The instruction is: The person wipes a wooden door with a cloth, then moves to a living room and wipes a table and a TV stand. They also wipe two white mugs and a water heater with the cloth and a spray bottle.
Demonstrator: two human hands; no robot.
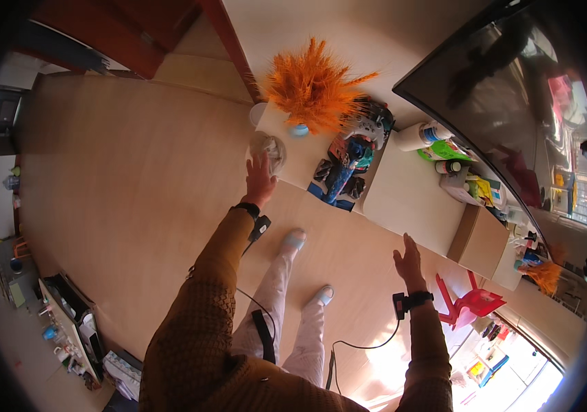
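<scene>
My left hand (260, 184) stretches forward with its fingers extended and the thumb apart. Its fingertips overlap a round, whitish container with a crumpled, pale plastic bag (266, 145) in it, beside the low cabinet's end. Whether they press on the bag cannot be made out. My right hand (409, 265) hangs in the air near the front of the cabinet. It is empty, with fingers stretched out and the thumb apart. Each wrist carries a black strap with a small box and a cable.
A light cabinet (413, 192) runs along the wall, bearing orange dried stalks (317, 86), a pile of toys (348, 161), bottles and a cardboard box (477, 240). A large dark television (506, 103) stands above it. To the right is a red child's chair (472, 302). Cables hang near my legs.
</scene>
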